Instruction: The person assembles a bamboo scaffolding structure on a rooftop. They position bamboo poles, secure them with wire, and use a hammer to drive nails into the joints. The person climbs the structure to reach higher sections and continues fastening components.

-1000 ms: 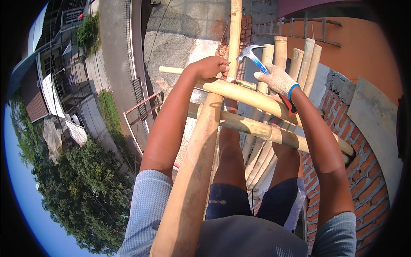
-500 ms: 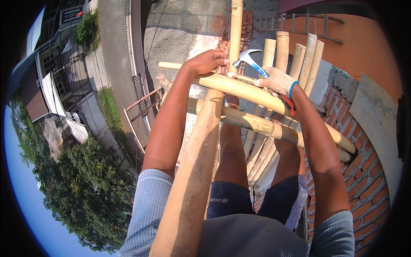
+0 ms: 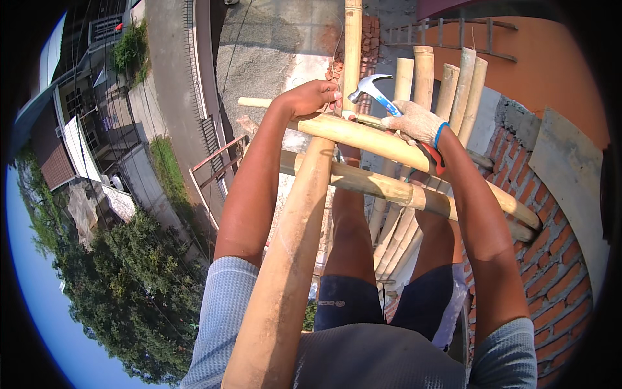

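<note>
My bare left hand [image 3: 310,98] is closed in a pinch beside the upright bamboo pole [image 3: 352,52]. Between its fingertips is a thin, nail-like piece [image 3: 339,92], too small to make out fully. My right hand [image 3: 416,122], in a pale knit work glove with a blue cuff, grips a claw hammer [image 3: 373,85] with a bright metal head and a blue-and-red handle. The hammer head is raised just right of the upright pole, apart from my left fingers. Below both hands runs a thick crosswise bamboo pole [image 3: 366,140].
Another crosswise bamboo [image 3: 382,183] lies nearer me, and a thick bamboo pole [image 3: 285,259] slants up from my chest. Several bamboo ends [image 3: 424,76] stand at right, by a brick wall [image 3: 557,279]. A ladder [image 3: 453,34] lies beyond; gravel [image 3: 259,58] and a road are far below.
My left hand has shifted slightly left and down, still pinched by the upright pole. The hammer in my right hand has moved a little to the left, staying raised.
</note>
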